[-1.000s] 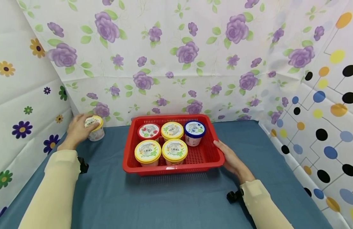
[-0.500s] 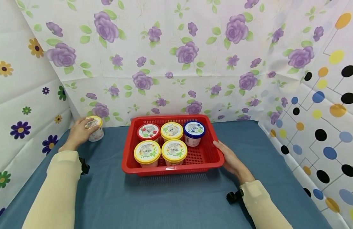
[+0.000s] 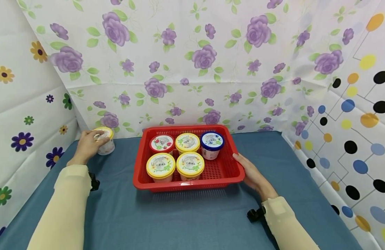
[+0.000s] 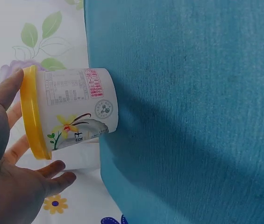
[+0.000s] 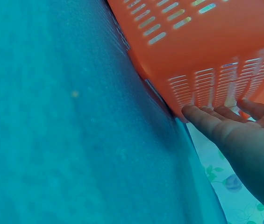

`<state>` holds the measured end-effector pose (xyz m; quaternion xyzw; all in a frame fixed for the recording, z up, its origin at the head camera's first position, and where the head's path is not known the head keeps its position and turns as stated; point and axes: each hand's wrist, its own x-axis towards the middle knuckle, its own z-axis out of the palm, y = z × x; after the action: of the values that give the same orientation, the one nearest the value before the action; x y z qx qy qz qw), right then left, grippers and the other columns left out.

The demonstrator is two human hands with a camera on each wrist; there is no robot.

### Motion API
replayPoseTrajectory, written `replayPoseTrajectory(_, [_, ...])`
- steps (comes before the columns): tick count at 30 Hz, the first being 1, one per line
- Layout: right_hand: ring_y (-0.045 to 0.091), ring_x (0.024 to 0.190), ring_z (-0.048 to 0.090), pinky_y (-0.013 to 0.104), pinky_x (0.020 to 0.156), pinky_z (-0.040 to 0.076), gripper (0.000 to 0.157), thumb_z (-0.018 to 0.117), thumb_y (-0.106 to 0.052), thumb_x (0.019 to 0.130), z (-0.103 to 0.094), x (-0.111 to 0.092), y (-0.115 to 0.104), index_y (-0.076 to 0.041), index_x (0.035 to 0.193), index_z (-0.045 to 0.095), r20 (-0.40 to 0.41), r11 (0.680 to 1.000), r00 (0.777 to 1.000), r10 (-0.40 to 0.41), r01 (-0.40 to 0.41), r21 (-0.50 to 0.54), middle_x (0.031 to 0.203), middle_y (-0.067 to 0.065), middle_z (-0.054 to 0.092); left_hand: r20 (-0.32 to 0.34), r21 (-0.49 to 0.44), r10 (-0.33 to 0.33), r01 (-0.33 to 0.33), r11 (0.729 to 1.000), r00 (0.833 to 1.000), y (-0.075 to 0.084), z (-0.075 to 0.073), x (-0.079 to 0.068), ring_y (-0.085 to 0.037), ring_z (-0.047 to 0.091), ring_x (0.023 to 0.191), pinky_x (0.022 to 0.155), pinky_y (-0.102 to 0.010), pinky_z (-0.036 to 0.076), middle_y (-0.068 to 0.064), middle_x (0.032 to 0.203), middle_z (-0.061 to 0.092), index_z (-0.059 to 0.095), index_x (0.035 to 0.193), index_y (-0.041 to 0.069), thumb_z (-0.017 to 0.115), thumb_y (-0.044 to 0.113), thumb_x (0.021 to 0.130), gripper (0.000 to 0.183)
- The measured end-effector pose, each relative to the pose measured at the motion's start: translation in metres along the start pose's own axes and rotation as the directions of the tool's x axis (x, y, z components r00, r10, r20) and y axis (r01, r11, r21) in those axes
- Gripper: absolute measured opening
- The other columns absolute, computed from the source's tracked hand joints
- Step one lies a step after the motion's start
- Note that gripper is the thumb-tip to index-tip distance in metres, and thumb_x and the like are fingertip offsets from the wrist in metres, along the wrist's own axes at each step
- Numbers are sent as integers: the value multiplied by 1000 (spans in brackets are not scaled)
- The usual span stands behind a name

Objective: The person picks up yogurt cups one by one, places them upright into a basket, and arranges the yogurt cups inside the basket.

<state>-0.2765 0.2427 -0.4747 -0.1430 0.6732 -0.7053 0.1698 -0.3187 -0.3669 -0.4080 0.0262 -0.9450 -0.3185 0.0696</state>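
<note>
At the far left of the table, my left hand (image 3: 87,144) grips a small white tub (image 3: 106,148) by its yellow lid. In the left wrist view, the thumb lies at the rim of the lid (image 4: 32,112) and some fingers are partly behind it. The tub's base meets the blue cloth. My right hand (image 3: 250,172) holds the right side of a red plastic basket (image 3: 187,185). In the right wrist view its fingers (image 5: 204,121) touch the slotted outer wall, under the rim. A fingertip shows over the rim in the head view.
Several lidded tubs stand in the basket: a red-lidded tub (image 3: 162,143), a blue-lidded tub (image 3: 212,145) and yellow-lidded ones, such as the front-left tub (image 3: 161,166). Flowered cloth (image 3: 180,83) hangs behind the table, with dotted cloth (image 3: 361,139) at the right.
My left hand has shifted slightly to the right, and the tub in it has moved a little too. The right hand and the basket stay where they were.
</note>
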Motion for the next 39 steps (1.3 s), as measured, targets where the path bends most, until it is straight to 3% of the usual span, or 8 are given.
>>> replayPoseTrajectory(5, [24,94,72,37,87,60,65,39,-47,112,0,1,-1,-12,165,23,-10,1000,1000,7,-7,-7,133,33,57,-15,-15,-11,10,1000,1000,1,3,1,-61,34,130,103,-71,36,-44,147,23,45,147,-10,58,38,108,64])
replayPoseTrajectory(11, [25,99,71,37,88,59,64,39,-47,112,0,2,0,-12,164,24,-19,1000,1000,7,-8,-14,137,34,54,10,-41,-13,14,999,1000,-3,1,2,-64,20,144,111,-76,23,-40,160,16,43,150,-8,58,39,107,66])
replayPoseTrajectory(15, [26,100,71,37,88,59,64,40,-47,112,1,2,1,-13,164,24,-22,1000,1000,7,-7,-17,139,35,52,9,-45,-14,15,999,1000,-3,1,2,-62,18,146,112,-76,20,-39,162,17,44,149,-8,59,39,107,65])
replayPoseTrajectory(24, [27,105,70,38,90,58,62,38,-46,113,2,0,1,-15,165,24,0,1000,1000,1,-1,-4,142,37,49,-51,-74,-28,24,997,998,0,7,-2,-61,31,134,102,-70,36,-41,150,27,54,143,-6,64,39,104,60])
replayPoseTrajectory(32, [27,107,69,39,91,58,63,39,-47,113,2,0,0,-15,165,24,1,1000,1000,6,-6,6,144,36,48,-17,-122,-51,49,991,999,-6,8,-3,-60,12,149,113,-77,16,-32,167,16,48,151,-4,61,44,105,67])
replayPoseTrajectory(39, [26,106,69,37,91,58,64,40,-47,112,2,-1,0,-15,164,24,-13,1000,1000,9,-9,8,144,36,48,-30,-102,-46,43,994,998,-8,8,-2,-59,11,151,114,-76,16,-29,168,18,48,152,-2,60,48,105,70])
